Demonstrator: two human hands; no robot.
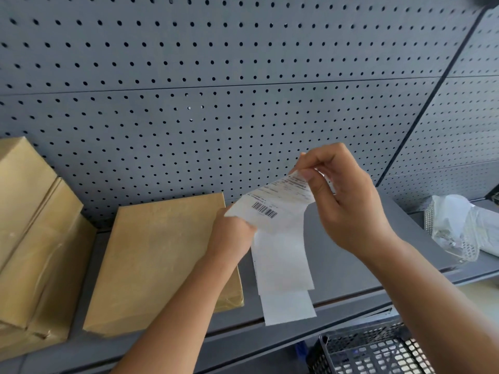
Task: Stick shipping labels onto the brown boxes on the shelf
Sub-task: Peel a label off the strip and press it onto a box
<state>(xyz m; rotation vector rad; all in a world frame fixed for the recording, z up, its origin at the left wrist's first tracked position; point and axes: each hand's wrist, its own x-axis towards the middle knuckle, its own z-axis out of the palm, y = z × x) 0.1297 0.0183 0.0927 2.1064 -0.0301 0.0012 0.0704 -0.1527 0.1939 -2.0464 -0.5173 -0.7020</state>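
Label (pixel 272 203) is what I'm peeling, right hand (pixel 348 201) pinching its top corner, left hand (pixel 232 236) clamping the backing (pixel 283 265) below to keep it taut.

A flat box (pixel 162 263) lies on the shelf (pixel 348 268), with stacked boxes (pixel 35 238) just to its left. Behind them stands a pegboard wall (pixel 216 90). Both hands hold a label strip (pixel 280 238) right of the flat box. A bag (pixel 459 225) lies far right; a basket (pixel 372 352) sits below the shelf.
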